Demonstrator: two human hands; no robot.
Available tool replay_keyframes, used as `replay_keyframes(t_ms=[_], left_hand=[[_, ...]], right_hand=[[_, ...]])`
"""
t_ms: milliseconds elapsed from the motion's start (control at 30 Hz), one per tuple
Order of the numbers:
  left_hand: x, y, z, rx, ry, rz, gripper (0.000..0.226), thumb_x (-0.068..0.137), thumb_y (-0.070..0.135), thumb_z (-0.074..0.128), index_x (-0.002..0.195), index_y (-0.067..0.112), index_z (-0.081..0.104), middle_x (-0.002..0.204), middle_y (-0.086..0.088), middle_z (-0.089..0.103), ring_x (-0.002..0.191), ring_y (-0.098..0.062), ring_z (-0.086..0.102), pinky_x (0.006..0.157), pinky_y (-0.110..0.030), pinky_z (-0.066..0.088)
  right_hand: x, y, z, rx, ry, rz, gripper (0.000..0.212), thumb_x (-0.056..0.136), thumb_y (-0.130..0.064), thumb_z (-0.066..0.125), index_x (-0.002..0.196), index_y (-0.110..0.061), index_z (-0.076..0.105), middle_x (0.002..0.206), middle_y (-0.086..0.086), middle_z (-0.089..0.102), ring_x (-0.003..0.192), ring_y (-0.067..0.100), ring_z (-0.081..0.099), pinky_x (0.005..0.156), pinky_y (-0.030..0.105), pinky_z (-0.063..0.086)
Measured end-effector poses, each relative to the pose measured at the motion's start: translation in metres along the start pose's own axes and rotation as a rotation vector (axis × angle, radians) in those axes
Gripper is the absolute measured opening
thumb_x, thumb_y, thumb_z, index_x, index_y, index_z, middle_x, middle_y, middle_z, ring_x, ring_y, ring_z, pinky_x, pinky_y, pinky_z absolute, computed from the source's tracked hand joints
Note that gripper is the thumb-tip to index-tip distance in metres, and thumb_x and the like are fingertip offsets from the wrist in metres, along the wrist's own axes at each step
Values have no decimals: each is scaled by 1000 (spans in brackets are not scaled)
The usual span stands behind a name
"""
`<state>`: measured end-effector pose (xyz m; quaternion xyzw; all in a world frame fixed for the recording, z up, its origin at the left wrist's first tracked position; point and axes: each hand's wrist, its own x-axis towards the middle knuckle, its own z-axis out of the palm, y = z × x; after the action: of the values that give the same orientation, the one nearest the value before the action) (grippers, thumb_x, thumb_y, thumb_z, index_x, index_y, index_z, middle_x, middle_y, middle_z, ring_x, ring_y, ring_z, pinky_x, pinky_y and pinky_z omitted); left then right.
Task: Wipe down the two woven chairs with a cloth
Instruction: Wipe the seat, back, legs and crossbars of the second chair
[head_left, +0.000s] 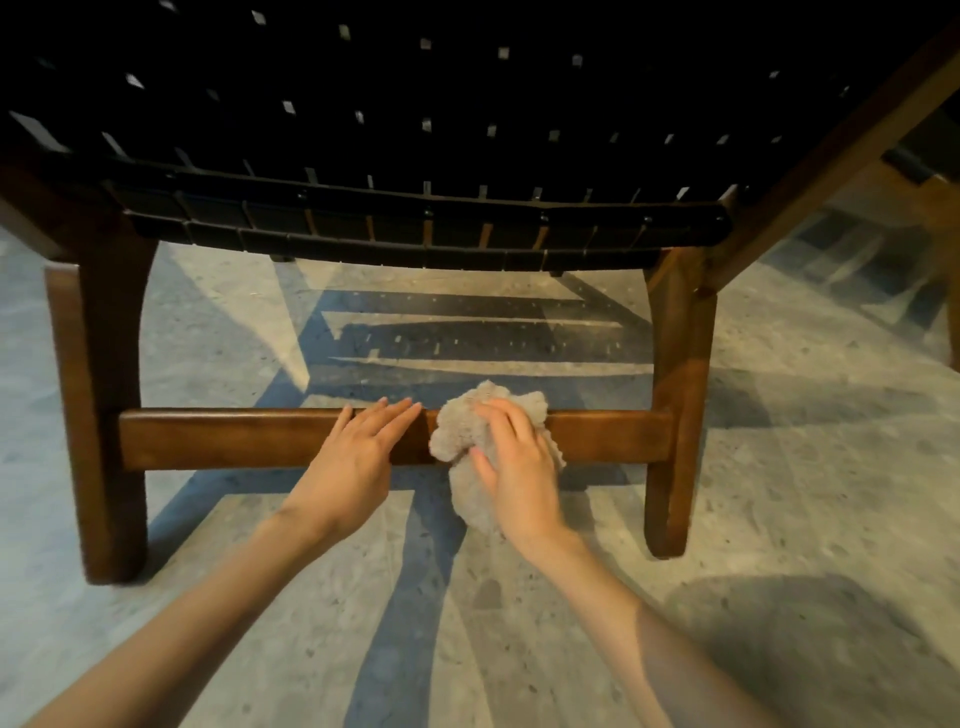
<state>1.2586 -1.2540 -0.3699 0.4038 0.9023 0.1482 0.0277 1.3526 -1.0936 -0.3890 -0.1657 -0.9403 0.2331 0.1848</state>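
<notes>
A woven chair (415, 156) with black straps and a dark wooden frame fills the upper view, seen low from one side. Its low wooden crossbar (234, 439) runs between two legs. My right hand (514, 462) presses a crumpled beige cloth (460, 431) against the bar right of its middle, fingers curled over the cloth. My left hand (358, 452) rests flat on the bar just left of the cloth, fingers straight.
The chair's left leg (98, 415) and right leg (675, 395) stand on a speckled grey floor (805, 467) striped with shadows. Part of a second wooden chair frame (935, 208) shows at the far right edge.
</notes>
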Motion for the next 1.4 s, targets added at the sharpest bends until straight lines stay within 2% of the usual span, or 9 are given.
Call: replay_keyframes(t_ms=[200, 300, 400, 500, 733, 1000, 1200, 1300, 1400], left_hand=[[-12, -12, -41, -310, 68, -88, 61, 96, 6, 47, 150, 22, 23, 147, -2, 40, 131, -18, 41, 107, -28, 35], [-26, -24, -69, -482, 176, -109, 55, 92, 7, 56, 139, 29, 38, 132, 8, 51, 115, -7, 54, 92, -20, 48], [-51, -40, -92, -602, 243, -149, 44, 91, 14, 58, 128, 34, 43, 116, 17, 57, 104, 4, 59, 79, -8, 49], [-84, -62, -106, -597, 314, -262, 37, 90, 19, 60, 125, 21, 50, 105, 15, 61, 93, 10, 60, 75, -6, 48], [-164, -121, -134, -649, 483, -570, 26, 86, 14, 66, 108, 14, 54, 97, 0, 63, 90, -12, 63, 78, -23, 54], [-234, -128, -263, -739, 630, -877, 26, 83, 17, 71, 105, 10, 58, 93, -4, 65, 80, -14, 64, 72, -22, 53], [-276, -92, -404, -734, 650, -1022, 21, 79, 18, 75, 93, 15, 59, 80, 1, 63, 69, -9, 60, 67, -24, 49], [-287, -68, -479, -741, 673, -1061, 20, 79, 19, 75, 82, 22, 55, 69, 9, 59, 55, 4, 54, 58, -18, 44], [-291, -43, -552, -774, 682, -1086, 20, 80, 18, 73, 77, 24, 54, 62, 10, 56, 51, 4, 51, 55, -17, 41]], right_hand=[[36, -53, -12, 111, -190, -190, 41, 91, -16, 59, 128, -25, 42, 133, -4, 46, 121, 16, 47, 99, 35, 43], [51, -83, -20, 194, -199, -294, 42, 88, -15, 61, 113, -32, 31, 126, -5, 44, 111, 10, 49, 81, 17, 42], [64, -114, -17, 216, -193, -397, 38, 85, -15, 63, 106, -27, 34, 114, -8, 33, 95, -4, 39, 68, 6, 35], [67, -150, 2, 241, -281, -467, 31, 84, -19, 64, 108, -20, 44, 111, -8, 30, 88, -7, 35, 71, 0, 35], [57, -255, 50, 294, -535, -665, 28, 88, -18, 61, 113, -17, 47, 110, -5, 41, 91, -3, 40, 76, 5, 36], [43, -406, -10, 457, -717, -461, 23, 88, -12, 61, 108, -13, 49, 105, -1, 55, 93, 9, 49, 71, 16, 33], [35, -509, -121, 527, -904, -356, 20, 93, -14, 53, 107, -23, 42, 103, -6, 55, 82, 6, 53, 62, 10, 40], [40, -557, -186, 558, -1001, -299, 18, 94, -18, 46, 108, -28, 40, 109, -4, 55, 66, 8, 53, 57, 22, 41], [47, -599, -252, 601, -1114, -216, 20, 95, -32, 51, 110, -29, 38, 112, -2, 56, 82, 13, 59, 70, 32, 48]])
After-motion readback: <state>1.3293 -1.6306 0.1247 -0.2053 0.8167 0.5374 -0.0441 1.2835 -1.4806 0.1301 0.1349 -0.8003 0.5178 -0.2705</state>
